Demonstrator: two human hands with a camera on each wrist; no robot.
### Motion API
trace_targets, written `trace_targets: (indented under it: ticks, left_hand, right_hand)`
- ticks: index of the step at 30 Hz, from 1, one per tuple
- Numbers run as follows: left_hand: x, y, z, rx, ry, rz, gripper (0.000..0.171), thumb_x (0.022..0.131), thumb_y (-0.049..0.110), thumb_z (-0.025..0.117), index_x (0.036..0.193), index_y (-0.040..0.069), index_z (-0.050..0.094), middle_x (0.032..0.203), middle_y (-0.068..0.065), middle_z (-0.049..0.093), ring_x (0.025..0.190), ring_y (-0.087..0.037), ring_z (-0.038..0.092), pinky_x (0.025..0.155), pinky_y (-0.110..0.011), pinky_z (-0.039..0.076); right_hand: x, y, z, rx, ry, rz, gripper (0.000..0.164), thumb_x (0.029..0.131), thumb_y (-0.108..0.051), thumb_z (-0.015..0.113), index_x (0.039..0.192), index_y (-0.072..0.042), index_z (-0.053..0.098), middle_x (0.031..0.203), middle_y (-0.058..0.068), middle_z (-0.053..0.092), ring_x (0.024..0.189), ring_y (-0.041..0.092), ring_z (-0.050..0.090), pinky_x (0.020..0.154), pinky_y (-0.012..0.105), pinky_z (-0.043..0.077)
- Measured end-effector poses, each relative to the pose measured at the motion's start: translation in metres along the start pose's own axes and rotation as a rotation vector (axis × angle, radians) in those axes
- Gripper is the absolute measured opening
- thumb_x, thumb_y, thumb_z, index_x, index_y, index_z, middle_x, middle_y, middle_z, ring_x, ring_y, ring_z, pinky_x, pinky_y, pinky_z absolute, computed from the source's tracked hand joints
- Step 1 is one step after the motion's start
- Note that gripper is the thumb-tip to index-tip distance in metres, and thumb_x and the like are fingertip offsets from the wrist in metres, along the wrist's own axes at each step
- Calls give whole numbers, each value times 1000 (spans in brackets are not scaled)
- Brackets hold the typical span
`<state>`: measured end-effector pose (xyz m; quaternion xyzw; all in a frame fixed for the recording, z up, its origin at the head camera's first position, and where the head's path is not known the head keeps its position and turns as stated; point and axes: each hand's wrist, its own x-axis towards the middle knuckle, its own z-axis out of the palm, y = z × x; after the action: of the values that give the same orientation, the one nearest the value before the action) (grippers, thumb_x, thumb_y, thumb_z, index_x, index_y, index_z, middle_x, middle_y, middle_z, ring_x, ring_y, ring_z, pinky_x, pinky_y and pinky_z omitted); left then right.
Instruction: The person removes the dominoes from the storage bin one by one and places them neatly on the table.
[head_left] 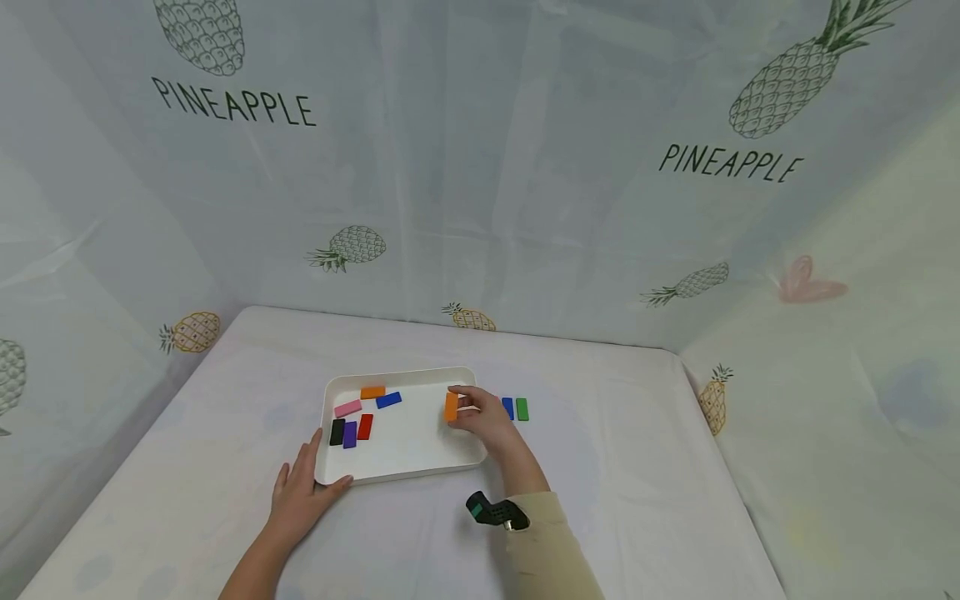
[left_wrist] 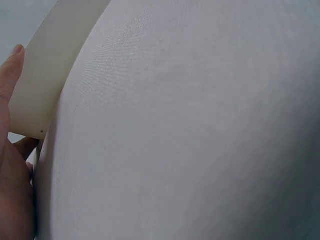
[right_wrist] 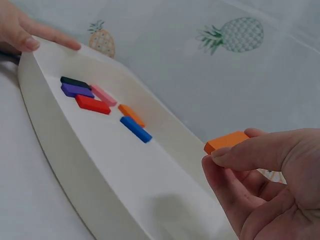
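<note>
My right hand [head_left: 483, 419] pinches an orange block [right_wrist: 225, 142] between thumb and fingers, above the right end of a white tray [head_left: 412, 442]. At the tray's near left corner is my left hand [head_left: 298, 496], its thumb along the front wall and straight fingers against the left side. Inside the tray's left half lie a black block [head_left: 337, 431], a purple block [head_left: 350, 435], a red block [head_left: 365, 427], a pink block [head_left: 348, 408], another orange block [head_left: 372, 392] and a blue block [head_left: 388, 400]. The left wrist view shows mostly cloth, with the tray's outer wall [left_wrist: 45, 65].
Just right of the tray, a second blue block [head_left: 507, 408] and a green block [head_left: 522, 409] lie on the white tablecloth [head_left: 630, 467]; my right hand partly hides that spot. A pineapple-print curtain [head_left: 480, 183] surrounds the table. A black device [head_left: 495, 510] sits at my right wrist.
</note>
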<state>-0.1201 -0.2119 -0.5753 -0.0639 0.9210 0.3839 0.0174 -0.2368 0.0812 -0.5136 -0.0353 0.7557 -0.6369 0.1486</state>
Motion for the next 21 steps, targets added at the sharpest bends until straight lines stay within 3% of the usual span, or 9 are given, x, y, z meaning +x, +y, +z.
trace_targets:
  ticks: [11,18,21]
  left_hand:
    - [1,-2,1,-6,11,16,107,83,49,70,154,1,6,154,-33,13,141,-51,5,110,-64,-7]
    - [0,0,0,3,3,7,107,83,49,70,154,1,6,154,-33,13,141,-51,5,110,-65,-7]
    - [0,0,0,0,8,13,106,83,48,70,154,1,7,154,-34,14,141,-51,6,110,-65,-7]
  right_hand:
    - [-1,-10,-48,-123,19,-13,55,81,8,72,132,-7,60,113,12,58,95,23,60,79,32,56]
    - [-3,-7,-73,-247,57,5,54,82,-3,76,133,-10,60,114,9,60,98,24,58,80,34,54]
    - [-4,-2,-82,-261,68,5,51,83,1,73,131,-8,61,113,10,59,97,25,56,78,34,54]
